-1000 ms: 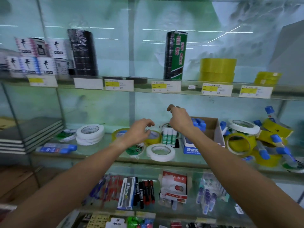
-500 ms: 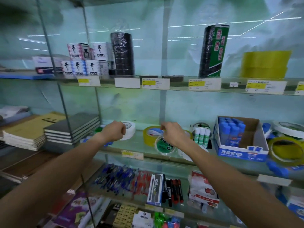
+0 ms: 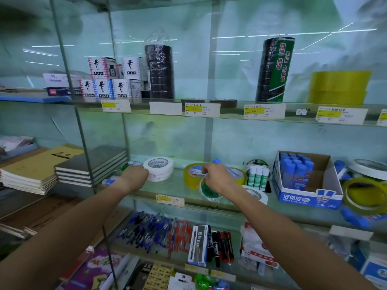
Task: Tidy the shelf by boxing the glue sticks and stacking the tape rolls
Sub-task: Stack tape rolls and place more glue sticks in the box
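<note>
- Your left hand [image 3: 136,174] curled, grip unclear, beside the white rolls [image 3: 160,168]
- Your right hand [image 3: 217,177] held a glue stick [image 3: 226,167] above the yellow roll [image 3: 191,177]
- The box [image 3: 310,194] stood right, past three upright sticks [image 3: 258,176]

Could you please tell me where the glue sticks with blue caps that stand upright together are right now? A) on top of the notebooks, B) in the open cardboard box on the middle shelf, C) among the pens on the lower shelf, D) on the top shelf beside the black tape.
B: the blue-capped glue sticks stand packed in the left part of the open box on the middle shelf, right of both hands.
</note>
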Available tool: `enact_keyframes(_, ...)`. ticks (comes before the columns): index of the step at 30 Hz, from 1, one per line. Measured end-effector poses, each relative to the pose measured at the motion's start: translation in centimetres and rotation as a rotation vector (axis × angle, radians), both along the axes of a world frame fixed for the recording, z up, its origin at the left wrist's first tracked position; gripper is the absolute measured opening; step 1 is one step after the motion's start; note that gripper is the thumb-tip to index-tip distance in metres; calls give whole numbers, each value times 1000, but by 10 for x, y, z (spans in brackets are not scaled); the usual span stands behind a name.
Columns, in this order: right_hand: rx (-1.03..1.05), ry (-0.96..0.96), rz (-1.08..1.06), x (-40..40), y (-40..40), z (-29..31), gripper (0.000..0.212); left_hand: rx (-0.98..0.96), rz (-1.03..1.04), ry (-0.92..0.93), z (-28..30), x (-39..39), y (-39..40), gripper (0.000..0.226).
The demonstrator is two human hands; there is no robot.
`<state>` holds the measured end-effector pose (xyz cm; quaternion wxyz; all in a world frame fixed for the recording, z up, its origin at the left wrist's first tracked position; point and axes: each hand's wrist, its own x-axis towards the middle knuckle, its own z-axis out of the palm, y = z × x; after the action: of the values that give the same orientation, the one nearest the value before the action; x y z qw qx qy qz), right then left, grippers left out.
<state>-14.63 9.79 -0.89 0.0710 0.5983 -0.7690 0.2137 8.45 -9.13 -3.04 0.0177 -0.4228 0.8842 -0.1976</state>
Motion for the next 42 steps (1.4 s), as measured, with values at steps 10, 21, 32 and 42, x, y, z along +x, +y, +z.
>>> enact_keyframes(10, -90, -191, 0, -6, -8, 5, 35, 14, -317, 856, 56, 1, 16, 25)
enact_keyframes(21, -82, -913, 240, 22, -7, 29, 22, 825, -504, 1306, 77, -60, 73, 32)
enact_keyframes(32, -127, -1088, 188, -12, 35, 36, 13, 1127, -556, 1318, 78, -121, 108, 24)
enact_keyframes(42, -398, -951, -81, -83, 100, 46, 6, 1079, -627, 1074, 59, -207, 186, 26)
